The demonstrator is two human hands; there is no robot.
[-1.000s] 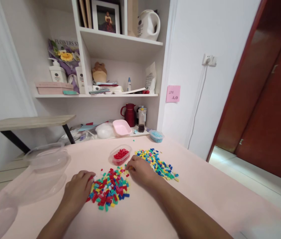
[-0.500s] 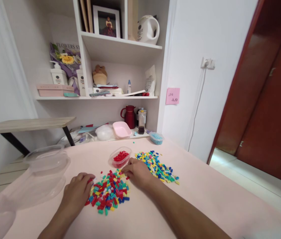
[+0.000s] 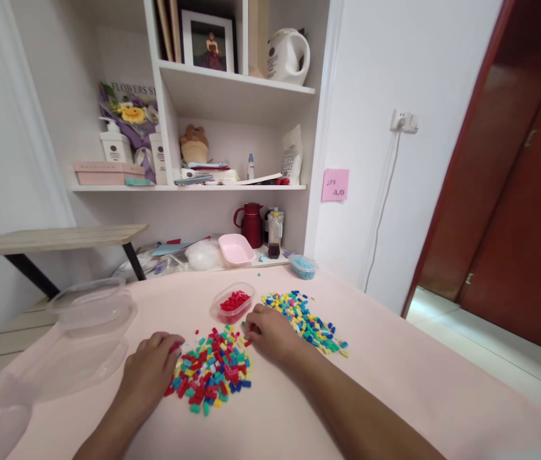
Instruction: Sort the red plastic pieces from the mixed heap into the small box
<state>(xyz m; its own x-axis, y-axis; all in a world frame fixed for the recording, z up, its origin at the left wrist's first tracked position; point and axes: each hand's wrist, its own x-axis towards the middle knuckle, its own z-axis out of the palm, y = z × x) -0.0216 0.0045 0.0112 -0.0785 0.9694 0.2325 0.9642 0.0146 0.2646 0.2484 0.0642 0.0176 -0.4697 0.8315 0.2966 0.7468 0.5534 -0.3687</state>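
Note:
A pile of small mixed-colour plastic bricks (image 3: pixel 213 370) with many red ones lies on the pink table (image 3: pixel 395 383) between my hands. My left hand (image 3: pixel 151 367) rests at the pile's left edge, fingers curled, red pieces at the fingertips. My right hand (image 3: pixel 270 332) sits at the pile's upper right, fingers pinched together by the bricks; what they hold is hidden. A small clear tub of red bricks (image 3: pixel 233 303) stands just beyond. A second pile (image 3: pixel 306 319) without red lies to the right of my right hand.
Clear plastic containers and lids (image 3: pixel 83 319) are stacked at the table's left. A tub of blue bricks (image 3: pixel 302 266), a pink tray (image 3: pixel 236 249) and a red jug (image 3: pixel 251 223) stand at the back under white shelves. A red door (image 3: pixel 515 191) is on the right.
My right hand has moved slightly, from the pile's top edge toward the red tub and back. My left hand has stayed at the pile's left edge. The camera view shifted a little.

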